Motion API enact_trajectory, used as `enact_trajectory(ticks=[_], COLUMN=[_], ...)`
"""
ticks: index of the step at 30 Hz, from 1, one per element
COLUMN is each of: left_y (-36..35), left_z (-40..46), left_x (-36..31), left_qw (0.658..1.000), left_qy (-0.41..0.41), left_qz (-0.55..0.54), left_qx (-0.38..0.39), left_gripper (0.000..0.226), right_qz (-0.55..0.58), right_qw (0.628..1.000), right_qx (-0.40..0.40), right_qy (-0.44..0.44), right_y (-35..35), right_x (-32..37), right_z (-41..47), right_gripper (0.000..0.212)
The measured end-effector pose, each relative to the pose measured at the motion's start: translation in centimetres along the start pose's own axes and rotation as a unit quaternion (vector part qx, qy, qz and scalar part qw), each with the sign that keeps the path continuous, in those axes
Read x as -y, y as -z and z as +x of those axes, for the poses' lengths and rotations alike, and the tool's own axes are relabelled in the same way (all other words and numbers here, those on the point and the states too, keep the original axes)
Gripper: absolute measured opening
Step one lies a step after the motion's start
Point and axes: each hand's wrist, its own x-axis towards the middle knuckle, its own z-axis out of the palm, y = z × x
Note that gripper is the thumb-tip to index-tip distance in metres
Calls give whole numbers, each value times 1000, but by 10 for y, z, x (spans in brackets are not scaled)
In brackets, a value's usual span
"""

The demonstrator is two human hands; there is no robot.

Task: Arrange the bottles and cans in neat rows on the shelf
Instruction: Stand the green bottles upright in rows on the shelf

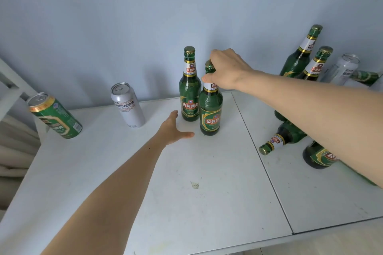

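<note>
Two green beer bottles stand upright near the back wall on the white shelf [207,182]. My right hand [226,70] grips the neck of the nearer bottle [211,112]. Just behind it to the left stands the rear bottle [190,93]. My left hand [173,128] lies flat on the shelf with straight fingers, just left of both bottles' bases. A white can [128,105] and a green can [56,117] stand further left.
On the right panel, upright green bottles [298,62] stand by the wall, one bottle [279,141] lies on its side, another bottle [319,156] sits under my right forearm, and a white can [345,69] is behind. The shelf's front edge is near me.
</note>
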Motion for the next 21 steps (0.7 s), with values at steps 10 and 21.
enact_trajectory(ticks=[10, 21], left_y=[-1, -4], left_z=[-28, -38], left_x=[7, -7], left_qw=[999, 1000], left_qy=[-18, -29], left_qz=[-18, -11], left_qx=[21, 6], left_gripper=[91, 76], right_qz=[15, 20], right_qw=[1000, 999], right_qx=[-12, -30], right_qy=[6, -10], right_y=[-14, -22], right_x=[32, 41], right_z=[-9, -9], right_gripper=[26, 39])
